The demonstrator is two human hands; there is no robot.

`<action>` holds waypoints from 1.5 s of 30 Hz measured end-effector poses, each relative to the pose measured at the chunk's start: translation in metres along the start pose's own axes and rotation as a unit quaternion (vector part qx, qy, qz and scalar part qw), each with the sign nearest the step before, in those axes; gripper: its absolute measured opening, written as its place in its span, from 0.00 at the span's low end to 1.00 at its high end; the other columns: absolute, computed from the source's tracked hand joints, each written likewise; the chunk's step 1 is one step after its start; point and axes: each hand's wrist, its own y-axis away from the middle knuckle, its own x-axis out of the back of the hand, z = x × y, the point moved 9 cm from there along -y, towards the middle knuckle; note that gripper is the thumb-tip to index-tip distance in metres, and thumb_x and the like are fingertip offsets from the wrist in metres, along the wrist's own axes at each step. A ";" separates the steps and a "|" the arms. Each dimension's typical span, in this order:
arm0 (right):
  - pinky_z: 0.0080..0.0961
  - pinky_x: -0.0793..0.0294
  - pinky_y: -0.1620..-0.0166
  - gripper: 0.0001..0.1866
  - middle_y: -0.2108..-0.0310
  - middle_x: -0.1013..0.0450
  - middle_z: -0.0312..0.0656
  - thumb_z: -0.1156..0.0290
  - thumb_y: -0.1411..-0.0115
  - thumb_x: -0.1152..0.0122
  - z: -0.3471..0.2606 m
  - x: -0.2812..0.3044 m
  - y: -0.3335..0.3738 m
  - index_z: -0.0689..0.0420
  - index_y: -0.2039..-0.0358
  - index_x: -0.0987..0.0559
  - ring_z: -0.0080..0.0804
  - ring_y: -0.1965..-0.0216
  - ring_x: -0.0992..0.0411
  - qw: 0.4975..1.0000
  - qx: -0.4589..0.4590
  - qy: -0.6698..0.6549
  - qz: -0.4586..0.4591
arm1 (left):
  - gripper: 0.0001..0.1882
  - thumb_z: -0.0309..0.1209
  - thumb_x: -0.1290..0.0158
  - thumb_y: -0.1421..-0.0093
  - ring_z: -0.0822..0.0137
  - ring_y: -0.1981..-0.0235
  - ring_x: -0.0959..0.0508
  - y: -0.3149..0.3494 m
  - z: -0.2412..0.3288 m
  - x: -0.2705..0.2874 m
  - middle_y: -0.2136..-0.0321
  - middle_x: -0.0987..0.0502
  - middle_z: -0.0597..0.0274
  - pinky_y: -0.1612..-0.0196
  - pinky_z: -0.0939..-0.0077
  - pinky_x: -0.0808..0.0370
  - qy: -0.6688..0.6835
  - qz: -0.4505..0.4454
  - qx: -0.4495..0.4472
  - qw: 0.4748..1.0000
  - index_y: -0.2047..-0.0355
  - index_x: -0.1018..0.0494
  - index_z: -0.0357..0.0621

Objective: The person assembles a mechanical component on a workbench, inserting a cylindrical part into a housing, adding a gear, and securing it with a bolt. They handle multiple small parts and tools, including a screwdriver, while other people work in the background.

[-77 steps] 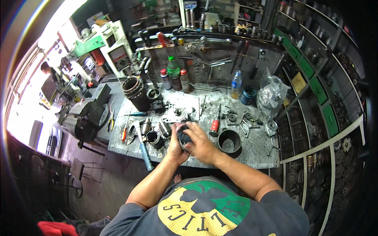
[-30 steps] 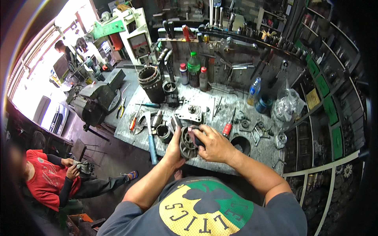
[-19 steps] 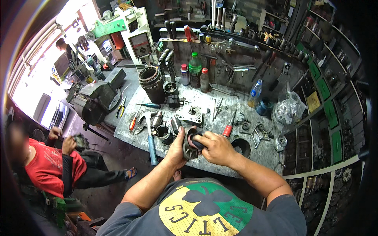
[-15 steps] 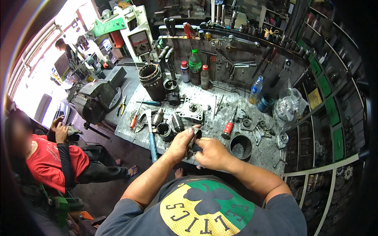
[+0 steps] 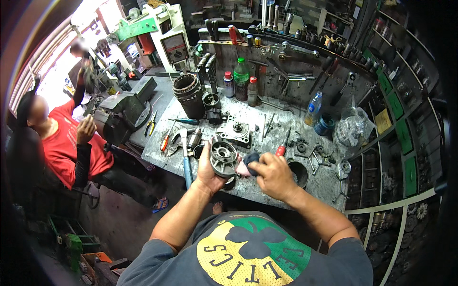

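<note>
My left hand is closed round the side of a round metal end cover, whose hollow face with a central ring is tipped up toward me. Just to its right, my right hand grips a bunched rag, dark blue with a pink part, close to the cover's rim. Beyond the cover, a flanged metal housing lies on the workbench. A claw hammer with a blue handle rests left of my left hand. A red-handled screwdriver is partly hidden behind my right hand.
A dark cylindrical motor casing stands at the back left, near several bottles. A black cup sits beside my right hand. A bench vise and a person in a red shirt are at left.
The cover has turned so its hollow face shows, and my right hand has drawn away to the right, revealing the rag. The person at left has moved closer to the vise, one arm raised.
</note>
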 end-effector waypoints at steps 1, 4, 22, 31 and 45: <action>0.44 0.28 0.52 0.20 0.59 0.27 0.40 0.74 0.45 0.32 0.008 0.007 -0.002 0.45 0.50 0.14 0.44 0.56 0.24 0.998 -0.044 -0.018 0.034 | 0.39 0.68 0.62 0.23 0.52 0.50 0.14 0.001 0.003 -0.004 0.53 0.14 0.49 0.43 0.52 0.16 0.012 -0.026 -0.009 1.000 0.40 0.22 0.46; 0.42 0.29 0.50 0.20 0.58 0.28 0.39 0.73 0.44 0.32 -0.028 0.005 -0.012 0.45 0.50 0.14 0.42 0.55 0.25 0.995 0.067 -0.044 0.065 | 0.42 0.68 0.65 0.22 0.55 0.49 0.14 0.008 -0.006 -0.015 0.49 0.14 0.51 0.38 0.57 0.18 -0.017 -0.089 0.025 0.996 0.40 0.22 0.42; 0.44 0.25 0.48 0.27 0.56 0.24 0.42 0.78 0.46 0.33 0.018 -0.003 -0.030 0.46 0.44 0.14 0.44 0.53 0.23 0.989 0.023 -0.141 0.040 | 0.37 0.64 0.65 0.20 0.57 0.56 0.12 0.037 0.004 -0.002 0.52 0.15 0.52 0.58 0.56 0.09 -0.064 -0.008 -0.066 0.996 0.39 0.26 0.45; 0.39 0.30 0.50 0.06 0.62 0.27 0.38 0.63 0.33 0.34 -0.003 -0.085 0.032 0.48 0.63 0.12 0.37 0.56 0.25 0.958 0.140 0.146 -0.202 | 0.41 0.68 0.66 0.22 0.58 0.55 0.13 0.044 0.036 -0.039 0.51 0.16 0.52 0.55 0.55 0.12 -0.131 -0.032 -0.163 0.977 0.31 0.29 0.47; 0.24 0.21 0.60 0.21 0.55 0.20 0.41 0.65 0.20 0.44 0.083 -0.044 0.008 0.64 0.34 0.27 0.21 0.58 0.23 0.783 -0.235 -0.576 -0.003 | 0.39 0.69 0.63 0.24 0.47 0.54 0.13 0.031 -0.030 -0.049 0.52 0.15 0.46 0.55 0.41 0.13 0.007 -0.091 0.083 0.992 0.40 0.25 0.46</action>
